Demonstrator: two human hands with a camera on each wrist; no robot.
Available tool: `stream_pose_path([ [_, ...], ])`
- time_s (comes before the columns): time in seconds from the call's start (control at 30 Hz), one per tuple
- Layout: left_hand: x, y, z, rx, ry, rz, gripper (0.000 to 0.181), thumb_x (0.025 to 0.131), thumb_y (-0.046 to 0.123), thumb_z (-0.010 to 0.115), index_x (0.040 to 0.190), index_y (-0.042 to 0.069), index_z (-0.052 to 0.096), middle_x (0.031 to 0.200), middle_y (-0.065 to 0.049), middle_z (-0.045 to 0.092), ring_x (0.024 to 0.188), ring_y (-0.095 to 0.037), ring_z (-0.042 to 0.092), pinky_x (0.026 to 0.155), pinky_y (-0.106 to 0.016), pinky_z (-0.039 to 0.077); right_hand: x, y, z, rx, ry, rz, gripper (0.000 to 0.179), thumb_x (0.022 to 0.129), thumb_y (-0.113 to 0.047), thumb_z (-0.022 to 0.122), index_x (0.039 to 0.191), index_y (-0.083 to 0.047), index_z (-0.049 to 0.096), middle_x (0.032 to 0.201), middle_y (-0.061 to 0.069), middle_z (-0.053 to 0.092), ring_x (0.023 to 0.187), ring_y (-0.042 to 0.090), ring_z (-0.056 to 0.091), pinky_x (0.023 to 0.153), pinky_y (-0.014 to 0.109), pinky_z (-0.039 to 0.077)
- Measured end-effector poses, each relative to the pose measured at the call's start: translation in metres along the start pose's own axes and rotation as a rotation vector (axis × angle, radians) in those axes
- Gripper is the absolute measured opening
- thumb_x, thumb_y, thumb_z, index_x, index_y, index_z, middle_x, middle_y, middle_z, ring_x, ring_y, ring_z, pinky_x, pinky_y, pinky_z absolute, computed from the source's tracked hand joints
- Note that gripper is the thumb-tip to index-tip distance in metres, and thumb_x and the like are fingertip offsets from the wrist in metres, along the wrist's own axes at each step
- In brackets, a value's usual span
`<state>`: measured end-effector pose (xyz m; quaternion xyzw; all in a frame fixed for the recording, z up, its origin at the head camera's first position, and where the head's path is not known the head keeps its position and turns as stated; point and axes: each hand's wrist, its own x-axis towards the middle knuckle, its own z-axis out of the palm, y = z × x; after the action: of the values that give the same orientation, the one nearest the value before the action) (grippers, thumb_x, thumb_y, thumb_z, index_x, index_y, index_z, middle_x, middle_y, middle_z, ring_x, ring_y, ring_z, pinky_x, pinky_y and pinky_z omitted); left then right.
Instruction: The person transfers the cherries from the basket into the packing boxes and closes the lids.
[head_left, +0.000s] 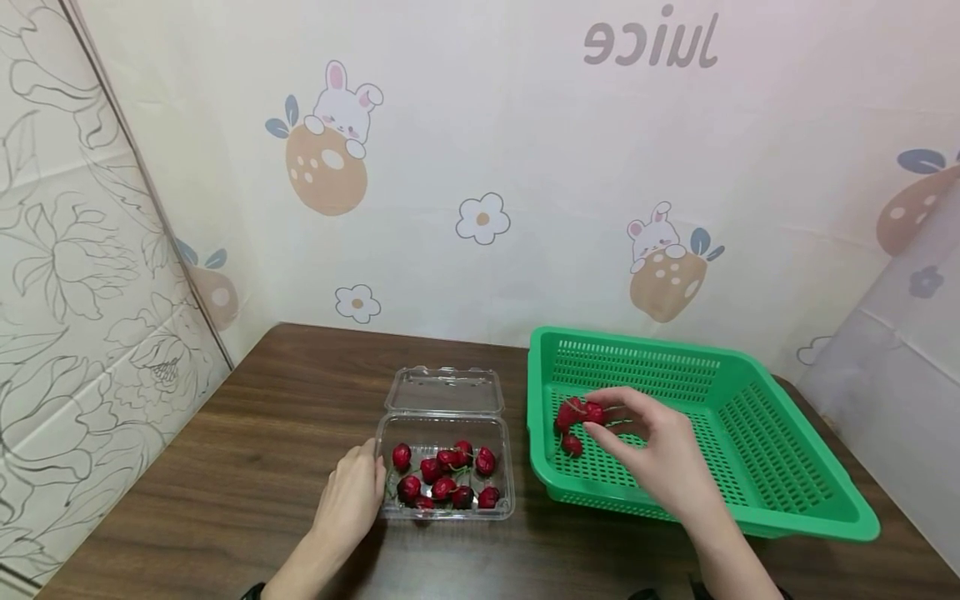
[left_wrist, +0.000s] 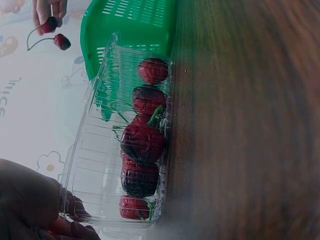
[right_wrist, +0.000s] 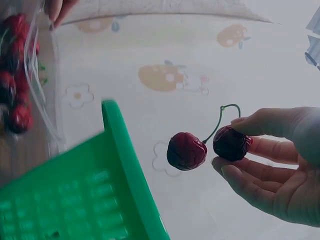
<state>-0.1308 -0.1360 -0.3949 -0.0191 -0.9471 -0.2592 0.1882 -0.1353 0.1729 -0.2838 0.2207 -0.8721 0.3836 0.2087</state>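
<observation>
My right hand [head_left: 660, 442] pinches one cherry [right_wrist: 232, 143] of a pair between thumb and fingertips, over the left side of the green basket [head_left: 795, 508]. The other cherry [right_wrist: 186, 151] hangs beside it, joined by a bent green stem. Lower down, another cherry [head_left: 572, 446] shows inside the basket. My left hand [head_left: 348, 492] grips the left wall of a clear plastic box [head_left: 510, 467], its fingers curled over the rim [left_wrist: 62, 200] in the left wrist view. Several dark red cherries [head_left: 442, 487] with green stems lie in the box.
The box's hinged lid [head_left: 446, 392] is folded back, away from me. Box and basket stand side by side on a dark wooden table [head_left: 285, 417], with a narrow gap between them. A printed wall covering [head_left: 480, 275] rises behind the table's far edge.
</observation>
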Motion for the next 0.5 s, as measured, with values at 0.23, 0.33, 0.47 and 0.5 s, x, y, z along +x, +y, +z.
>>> stream_pose_path([
  [0.23, 0.000, 0.000, 0.000, -0.001, 0.008, 0.000, 0.009, 0.080, 0.001, 0.053, 0.087, -0.005, 0.056, 0.067, -0.010, 0.053, 0.056, -0.024, 0.056, 0.043, -0.035, 0.041, 0.000, -0.009, 0.015, 0.087, -0.012, -0.021, 0.030, 0.070, 0.000, 0.072, 0.097, -0.008, 0.062, 0.088, -0.005, 0.063, 0.073, 0.007, 0.060, 0.064, 0.021, 0.049],
  [0.33, 0.000, 0.000, 0.000, 0.000, 0.012, 0.005, 0.008, 0.080, 0.000, 0.054, 0.086, -0.005, 0.055, 0.067, -0.010, 0.052, 0.056, -0.025, 0.056, 0.043, -0.035, 0.041, 0.000, -0.012, 0.022, 0.101, -0.014, -0.034, 0.031, 0.069, 0.001, 0.072, 0.097, -0.008, 0.062, 0.088, -0.006, 0.063, 0.073, 0.007, 0.060, 0.063, 0.023, 0.049],
  [0.47, 0.000, 0.000, -0.001, 0.001, 0.011, 0.006, 0.007, 0.080, 0.000, 0.054, 0.085, -0.005, 0.055, 0.067, -0.010, 0.052, 0.056, -0.025, 0.056, 0.043, -0.035, 0.041, 0.000, -0.015, 0.032, 0.113, -0.025, -0.021, 0.031, 0.069, -0.001, 0.072, 0.097, -0.010, 0.062, 0.086, -0.008, 0.062, 0.073, 0.005, 0.059, 0.062, 0.024, 0.049],
  [0.5, 0.000, 0.001, -0.001, 0.002, 0.009, 0.001, 0.007, 0.081, 0.001, 0.053, 0.085, -0.005, 0.055, 0.067, -0.010, 0.052, 0.057, -0.025, 0.056, 0.044, -0.035, 0.041, 0.000, -0.017, 0.034, 0.114, -0.029, -0.013, 0.031, 0.070, -0.002, 0.072, 0.098, -0.011, 0.062, 0.086, -0.008, 0.062, 0.073, 0.005, 0.059, 0.062, 0.024, 0.049],
])
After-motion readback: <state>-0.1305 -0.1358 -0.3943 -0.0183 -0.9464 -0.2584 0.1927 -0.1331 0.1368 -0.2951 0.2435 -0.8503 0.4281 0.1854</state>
